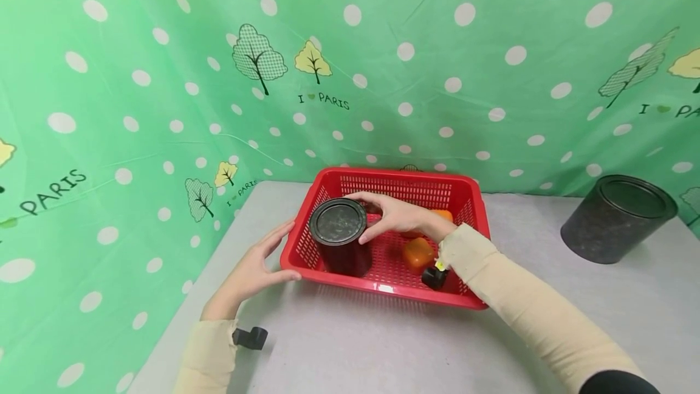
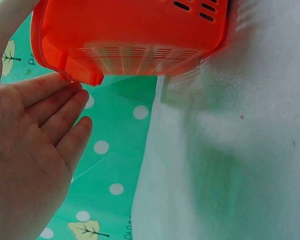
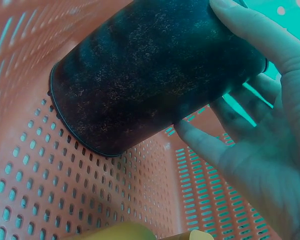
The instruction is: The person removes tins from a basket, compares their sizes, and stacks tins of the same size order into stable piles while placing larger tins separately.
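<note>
Right hand [image 1: 391, 214] grips the dark canister [image 1: 344, 263] near its top, thumb on the near side and fingers curled round the far side. The canister stands at nine o'clock inside the red basket [image 1: 350, 283], roughly upright, lid uppermost. Left hand [image 1: 254, 269] lies just outside at nine o'clock, fingers nearly straight and spread from the thumb, fingertips touching the rim.

The hold is high and one-sided, so a smooth wall could slip through the fingers and let the canister tip towards three o'clock, onto the round orange fruit [image 1: 417, 254] at four o'clock and knock or bruise it. A knock against the wall at nine o'clock might also make the basket slide, since the left hand only touches it lightly. The second canister [image 1: 607, 224], beyond the basket at three o'clock, seems too far off to be struck.

The right forearm partly covers another orange thing [image 1: 444, 214] at about two o'clock, and something brownish beyond the right hand is too hidden to name. In the right wrist view, yellow shapes are cut off at six o'clock, and whether the base bears fully on the basket floor is hard to tell.
</note>
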`<state>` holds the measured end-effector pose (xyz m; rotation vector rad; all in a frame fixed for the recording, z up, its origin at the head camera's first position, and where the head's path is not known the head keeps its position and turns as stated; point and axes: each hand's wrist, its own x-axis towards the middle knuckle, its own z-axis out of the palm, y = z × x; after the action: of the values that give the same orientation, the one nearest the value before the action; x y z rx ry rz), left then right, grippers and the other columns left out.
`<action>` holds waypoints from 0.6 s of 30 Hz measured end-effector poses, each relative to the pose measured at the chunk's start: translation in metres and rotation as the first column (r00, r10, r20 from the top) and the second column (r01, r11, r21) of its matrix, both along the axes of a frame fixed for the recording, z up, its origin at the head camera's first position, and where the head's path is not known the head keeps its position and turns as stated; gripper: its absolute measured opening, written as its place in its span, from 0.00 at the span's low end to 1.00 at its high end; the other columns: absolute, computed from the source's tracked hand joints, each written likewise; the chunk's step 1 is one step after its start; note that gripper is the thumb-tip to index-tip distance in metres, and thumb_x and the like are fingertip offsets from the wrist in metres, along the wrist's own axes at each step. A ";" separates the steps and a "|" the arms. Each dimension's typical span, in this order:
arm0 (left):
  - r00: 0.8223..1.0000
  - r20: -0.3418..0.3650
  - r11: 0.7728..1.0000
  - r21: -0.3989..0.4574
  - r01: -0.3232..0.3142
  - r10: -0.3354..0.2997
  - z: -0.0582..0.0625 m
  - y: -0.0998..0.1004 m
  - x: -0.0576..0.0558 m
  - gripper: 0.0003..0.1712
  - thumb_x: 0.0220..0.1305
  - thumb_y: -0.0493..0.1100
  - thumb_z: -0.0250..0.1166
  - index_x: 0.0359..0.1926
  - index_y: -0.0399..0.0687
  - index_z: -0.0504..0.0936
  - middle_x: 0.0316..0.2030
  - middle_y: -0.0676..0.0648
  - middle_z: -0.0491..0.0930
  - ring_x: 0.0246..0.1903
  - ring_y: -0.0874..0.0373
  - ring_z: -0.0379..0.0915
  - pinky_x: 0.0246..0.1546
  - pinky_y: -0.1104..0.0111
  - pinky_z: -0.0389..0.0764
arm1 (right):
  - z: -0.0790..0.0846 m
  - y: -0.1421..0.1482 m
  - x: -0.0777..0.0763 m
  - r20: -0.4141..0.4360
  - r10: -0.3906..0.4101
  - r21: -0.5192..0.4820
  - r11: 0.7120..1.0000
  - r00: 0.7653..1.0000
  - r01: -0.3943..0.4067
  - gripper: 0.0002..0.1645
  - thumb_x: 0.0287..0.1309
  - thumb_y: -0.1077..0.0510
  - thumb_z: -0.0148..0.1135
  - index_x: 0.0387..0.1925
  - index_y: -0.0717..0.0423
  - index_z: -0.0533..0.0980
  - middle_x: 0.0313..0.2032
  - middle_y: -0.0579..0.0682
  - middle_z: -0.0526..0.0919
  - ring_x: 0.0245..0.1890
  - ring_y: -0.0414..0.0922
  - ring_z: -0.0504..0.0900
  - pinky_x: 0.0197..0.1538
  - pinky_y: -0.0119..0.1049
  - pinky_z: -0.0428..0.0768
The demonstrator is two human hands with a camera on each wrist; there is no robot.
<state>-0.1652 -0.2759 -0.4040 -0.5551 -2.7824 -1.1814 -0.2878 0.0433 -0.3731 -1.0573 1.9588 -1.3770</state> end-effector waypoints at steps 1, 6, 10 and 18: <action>1.000 0.000 1.000 0.001 0.001 -0.001 0.000 0.000 0.000 0.58 0.47 0.48 0.81 0.76 0.50 0.60 0.76 0.44 0.59 0.75 0.41 0.54 0.71 0.44 0.64 | 0.000 0.000 0.000 -0.009 -0.006 0.005 1.000 1.000 0.006 0.50 0.49 0.61 0.77 0.72 0.45 0.63 0.64 0.48 0.73 0.66 0.47 0.69 0.73 0.48 0.68; 1.000 0.009 1.000 0.007 0.000 -0.001 0.000 0.000 0.000 0.58 0.47 0.47 0.81 0.76 0.51 0.59 0.76 0.44 0.59 0.76 0.41 0.54 0.72 0.44 0.63 | 0.001 0.000 -0.001 -0.034 -0.007 0.002 1.000 0.999 0.007 0.50 0.48 0.62 0.77 0.71 0.47 0.63 0.64 0.50 0.73 0.66 0.47 0.69 0.73 0.47 0.67; 1.000 0.013 1.000 0.008 -0.005 0.004 0.002 0.001 0.001 0.58 0.47 0.48 0.81 0.76 0.52 0.59 0.76 0.44 0.58 0.75 0.41 0.54 0.72 0.43 0.63 | 0.001 0.001 -0.002 -0.038 -0.013 0.000 1.000 0.999 0.013 0.49 0.48 0.61 0.77 0.71 0.45 0.64 0.63 0.48 0.74 0.65 0.46 0.69 0.73 0.47 0.66; 1.000 0.008 1.000 0.000 -0.003 0.003 0.001 0.000 0.000 0.58 0.47 0.48 0.80 0.76 0.51 0.59 0.76 0.44 0.58 0.75 0.40 0.54 0.72 0.42 0.63 | 0.006 0.003 -0.001 0.038 -0.033 -0.041 0.999 0.999 0.035 0.47 0.50 0.62 0.76 0.70 0.44 0.64 0.63 0.49 0.73 0.64 0.47 0.74 0.73 0.50 0.68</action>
<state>-0.1653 -0.2759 -0.4027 -0.5478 -2.7888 -1.1864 -0.2890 0.0458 -0.3673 -1.0138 1.9372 -1.4519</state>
